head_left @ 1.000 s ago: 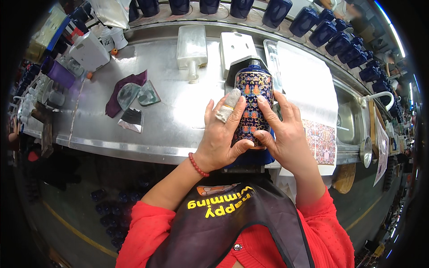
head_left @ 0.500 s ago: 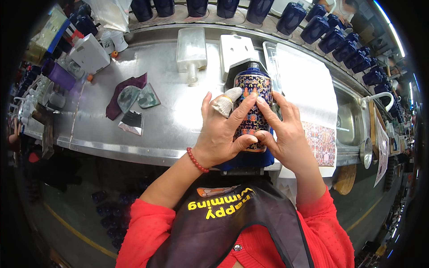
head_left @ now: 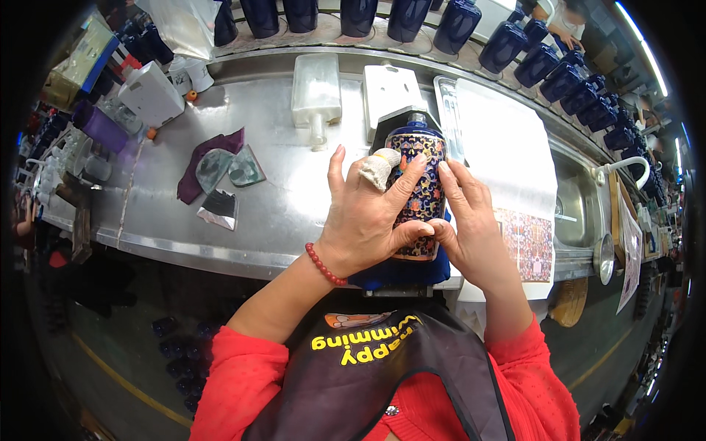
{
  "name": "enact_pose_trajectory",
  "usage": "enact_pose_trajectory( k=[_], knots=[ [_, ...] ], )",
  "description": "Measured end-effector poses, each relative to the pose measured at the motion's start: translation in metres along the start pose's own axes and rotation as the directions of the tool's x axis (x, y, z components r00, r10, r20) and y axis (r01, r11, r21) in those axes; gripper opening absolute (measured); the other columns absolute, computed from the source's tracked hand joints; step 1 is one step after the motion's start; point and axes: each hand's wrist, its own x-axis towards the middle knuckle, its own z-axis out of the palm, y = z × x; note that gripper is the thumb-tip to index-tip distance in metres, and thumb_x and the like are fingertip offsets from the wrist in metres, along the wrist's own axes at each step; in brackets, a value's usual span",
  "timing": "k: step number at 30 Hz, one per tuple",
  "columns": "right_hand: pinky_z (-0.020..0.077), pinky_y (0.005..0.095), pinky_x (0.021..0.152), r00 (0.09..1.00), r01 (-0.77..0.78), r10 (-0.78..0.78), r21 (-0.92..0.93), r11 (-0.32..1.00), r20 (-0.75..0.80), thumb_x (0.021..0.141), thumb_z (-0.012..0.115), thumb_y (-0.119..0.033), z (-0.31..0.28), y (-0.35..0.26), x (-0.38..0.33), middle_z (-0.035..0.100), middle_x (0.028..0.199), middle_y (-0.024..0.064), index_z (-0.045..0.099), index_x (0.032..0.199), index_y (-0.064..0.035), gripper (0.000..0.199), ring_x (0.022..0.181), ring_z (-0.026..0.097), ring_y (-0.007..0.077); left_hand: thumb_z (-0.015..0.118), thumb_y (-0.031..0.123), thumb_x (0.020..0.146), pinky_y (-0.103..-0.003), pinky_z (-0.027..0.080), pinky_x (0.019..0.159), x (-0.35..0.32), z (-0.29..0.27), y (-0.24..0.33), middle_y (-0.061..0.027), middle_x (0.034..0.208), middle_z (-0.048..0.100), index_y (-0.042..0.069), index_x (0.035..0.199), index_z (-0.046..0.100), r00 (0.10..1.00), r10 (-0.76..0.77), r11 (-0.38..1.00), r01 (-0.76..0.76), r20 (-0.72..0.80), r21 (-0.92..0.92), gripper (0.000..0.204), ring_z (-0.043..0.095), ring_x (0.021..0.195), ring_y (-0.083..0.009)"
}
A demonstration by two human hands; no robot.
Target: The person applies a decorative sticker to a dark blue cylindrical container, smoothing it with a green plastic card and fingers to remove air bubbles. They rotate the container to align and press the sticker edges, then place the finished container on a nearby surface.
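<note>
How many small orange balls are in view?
2: one ball right of the slanted white box, by the white cups; the other ball just below that box's lower edge. More may be hidden behind things at left.

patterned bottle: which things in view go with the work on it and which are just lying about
Likely part of the job:
patterned bottle, touched by left fingers and right fingers
fabric finger cover, worn
printed sheet, similarly coloured

Probably just lying about:
clear bottle
purple cloth
purple container

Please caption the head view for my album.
Left hand and right hand touch a patterned bottle at a metal counter.
</note>
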Motion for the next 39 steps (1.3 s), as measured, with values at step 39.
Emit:
enact_pose_trajectory(
  k=[39],
  knots=[
    [0.046,0.0467,0.105,0.999,-0.009,0.013,0.093,0.996,-0.042,0.088,0.076,-0.013,-0.006,0.01,0.007,0.05,0.143,0.0255,0.046,0.15,-0.0012,0.069,0.127,0.053,0.0422,0.052,0.067,0.094,-0.065,0.018,0.115,0.032,-0.007,-0.005,-0.0115,0.111,0.065,0.001,0.139,0.058,1.0,-0.011,0.996,0.011,-0.006,0.084,0.08,0.058,0.101,-0.028]
  ],
)
